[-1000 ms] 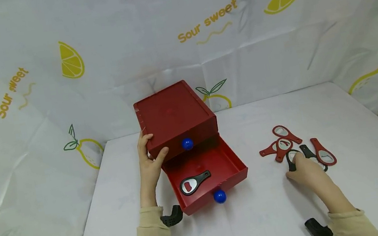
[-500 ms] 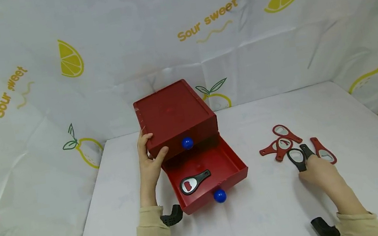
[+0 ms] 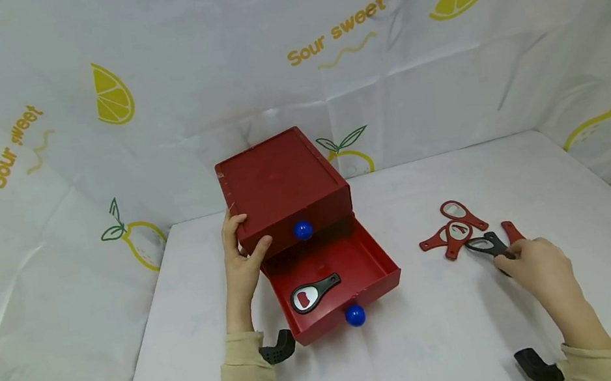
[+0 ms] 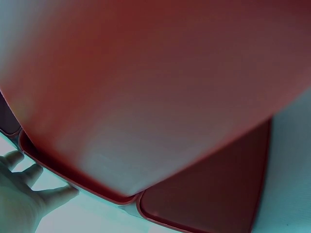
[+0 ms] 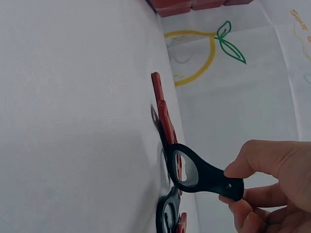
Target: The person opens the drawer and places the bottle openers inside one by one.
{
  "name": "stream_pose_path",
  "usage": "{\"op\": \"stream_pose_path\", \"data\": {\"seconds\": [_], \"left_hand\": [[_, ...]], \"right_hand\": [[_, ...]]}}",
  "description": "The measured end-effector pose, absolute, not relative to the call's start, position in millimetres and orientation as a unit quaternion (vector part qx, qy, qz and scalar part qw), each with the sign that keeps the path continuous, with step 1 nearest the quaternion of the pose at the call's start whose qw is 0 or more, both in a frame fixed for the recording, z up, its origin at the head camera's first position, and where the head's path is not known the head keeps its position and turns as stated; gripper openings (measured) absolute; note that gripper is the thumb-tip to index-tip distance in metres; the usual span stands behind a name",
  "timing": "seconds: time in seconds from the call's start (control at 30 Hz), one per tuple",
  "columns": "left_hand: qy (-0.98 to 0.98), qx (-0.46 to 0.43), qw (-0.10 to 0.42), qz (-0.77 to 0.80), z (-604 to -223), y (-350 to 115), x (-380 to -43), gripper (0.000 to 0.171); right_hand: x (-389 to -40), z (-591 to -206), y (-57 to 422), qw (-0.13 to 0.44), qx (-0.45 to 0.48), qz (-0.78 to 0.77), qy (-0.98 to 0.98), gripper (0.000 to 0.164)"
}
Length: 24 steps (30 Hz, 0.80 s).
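A red drawer box [image 3: 281, 184] stands at the middle of the table, its lower drawer [image 3: 376, 292] pulled out. Inside that drawer lies a black bottle opener [image 3: 328, 283]. My left hand [image 3: 244, 275] holds the box's left front corner, thumb on the front face and fingers on the side. To the right, my right hand [image 3: 545, 266] pinches another black bottle opener [image 5: 214, 178] by its handle end, its ring tilted up off the table. Below it in the right wrist view lies a further black opener [image 5: 162, 213].
Several red bottle openers [image 3: 453, 252] lie close together beside the right hand, one [image 3: 512, 230] partly hidden by it. Blue knobs [image 3: 355, 315] stick out from the drawer fronts. A white lemon-printed cloth [image 3: 204, 67] hangs behind the table.
My right hand has moved right across the black openers, and now lifts one by its handle. The left hand, box and drawer have stayed in place.
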<state>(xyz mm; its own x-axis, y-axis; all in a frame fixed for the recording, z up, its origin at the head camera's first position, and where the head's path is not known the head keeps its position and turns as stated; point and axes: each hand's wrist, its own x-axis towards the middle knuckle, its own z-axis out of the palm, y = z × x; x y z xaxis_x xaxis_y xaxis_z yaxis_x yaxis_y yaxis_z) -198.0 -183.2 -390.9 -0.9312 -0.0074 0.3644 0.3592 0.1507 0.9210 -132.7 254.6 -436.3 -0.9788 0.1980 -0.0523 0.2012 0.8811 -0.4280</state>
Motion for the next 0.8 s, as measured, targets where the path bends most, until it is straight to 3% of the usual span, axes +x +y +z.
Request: {"op": "stream_pose_path", "data": {"seconds": [0.47, 0.8], "left_hand": [[-0.749, -0.108, 0.141, -0.638, -391.8, -183.0, -197.3, 0.051], [-0.750, -0.109, 0.142, -0.637, -391.2, -183.0, -197.1, 0.051]], "right_hand": [[-125.3, -422.0, 240.6, -0.156, 0.067, -0.296, 0.940, 0.026], [-118.2, -399.7, 226.5, -0.182, 0.047, -0.465, 0.865, 0.026]]}}
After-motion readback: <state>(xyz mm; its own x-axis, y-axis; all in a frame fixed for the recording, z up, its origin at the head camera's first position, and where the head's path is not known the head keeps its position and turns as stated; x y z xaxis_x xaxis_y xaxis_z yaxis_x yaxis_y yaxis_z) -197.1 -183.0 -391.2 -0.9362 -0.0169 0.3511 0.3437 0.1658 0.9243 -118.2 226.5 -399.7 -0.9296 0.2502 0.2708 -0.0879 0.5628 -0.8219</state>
